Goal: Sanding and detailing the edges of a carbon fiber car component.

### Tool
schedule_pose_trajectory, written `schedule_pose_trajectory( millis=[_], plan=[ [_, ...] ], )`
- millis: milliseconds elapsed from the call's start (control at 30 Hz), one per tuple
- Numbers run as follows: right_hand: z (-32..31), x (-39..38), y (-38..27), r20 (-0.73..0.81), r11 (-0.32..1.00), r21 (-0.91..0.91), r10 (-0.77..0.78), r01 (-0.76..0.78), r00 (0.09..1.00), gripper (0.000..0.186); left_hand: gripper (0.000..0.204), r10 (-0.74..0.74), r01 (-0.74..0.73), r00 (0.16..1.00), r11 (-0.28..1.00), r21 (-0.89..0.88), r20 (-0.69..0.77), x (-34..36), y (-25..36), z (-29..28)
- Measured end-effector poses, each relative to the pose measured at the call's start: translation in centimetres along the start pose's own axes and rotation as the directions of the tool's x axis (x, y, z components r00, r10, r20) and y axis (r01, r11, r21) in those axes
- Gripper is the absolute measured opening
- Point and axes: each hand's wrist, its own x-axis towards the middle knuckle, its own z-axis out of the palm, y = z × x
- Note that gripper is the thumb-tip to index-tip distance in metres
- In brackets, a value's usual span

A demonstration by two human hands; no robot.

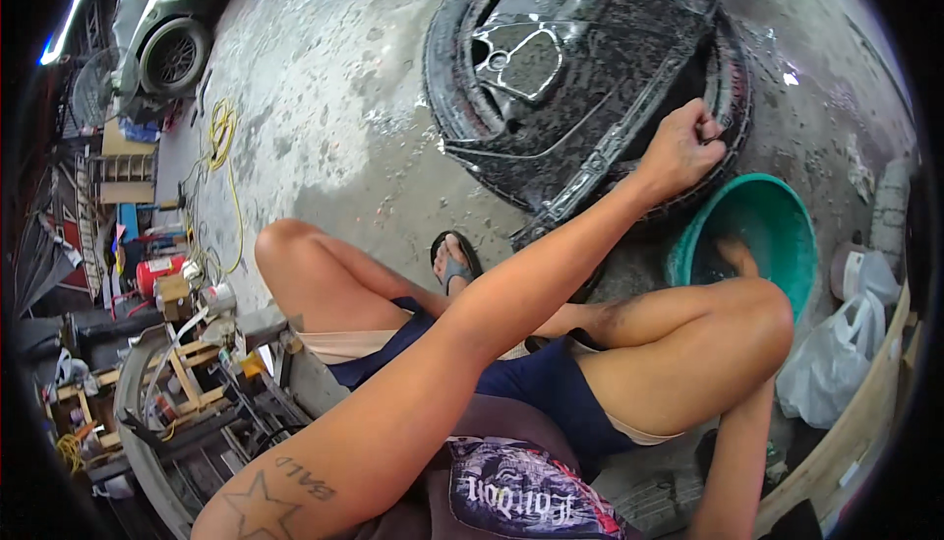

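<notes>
A wet, glossy black car panel (600,78) with ribs and cut-outs lies across a tire (735,97) on the floor. My left arm reaches across my body to the panel's right side. There my left hand (683,150) is closed, fingers curled, above the dark gap by the tire; whatever they may hold is hidden. Right of the tire a green bucket (762,196) with murky water leans toward me. Past my right knee, my right hand (736,253) dips into it, its fingers under the water and out of sight.
Wet concrete (324,78) surrounds the tire. Far left is a car with a dark wheel (174,55); nearer run a yellow cord (224,132) and a heap of parts, wooden frames (182,378) and tools. A white plastic bag (836,363) lies beside a board at right.
</notes>
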Motion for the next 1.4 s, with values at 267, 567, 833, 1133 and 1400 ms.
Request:
schedule_pose_trajectory(
  millis=[267, 567, 833, 1133, 1400],
  plan=[
    [-3.5, -4.2, 1.5, -0.081, 0.607, 0.767, 0.414, -0.209, 0.907, 0.017, 0.025, -0.338, 0.331, 0.935, 0.94, -0.079, -0.109, -9.2, 3.9, -12.9],
    [-14.8, -11.0, -23.5, 0.285, 0.705, 0.709, -0.285, -0.002, 0.915, 0.038, 0.019, -0.452, 0.363, 0.886, 0.817, -0.448, -0.106, -6.8, 2.2, -12.2],
    [3.6, -12.2, -39.3, 0.437, 0.972, 0.066, -0.231, 0.225, 0.87, 0.036, 0.014, -0.548, 0.382, 0.833, 0.665, -0.641, -0.072, -9.9, 2.8, -16.8],
    [12.8, -12.7, -37.4, 0.27, 0.823, 0.475, -0.472, 0.311, 0.839, 0.044, 0.025, -0.472, 0.308, 0.853, 0.799, -0.516, -0.222, -16.6, 4.5, -24.2],
    [12.5, -13.1, -37.7, 0.343, 0.849, 0.46, -0.44, 0.26, 0.83, 0.033, 0.024, -0.398, 0.256, 0.86, 0.877, -0.406, -0.319, -18.7, 5.7, -23.5]
  ],
)
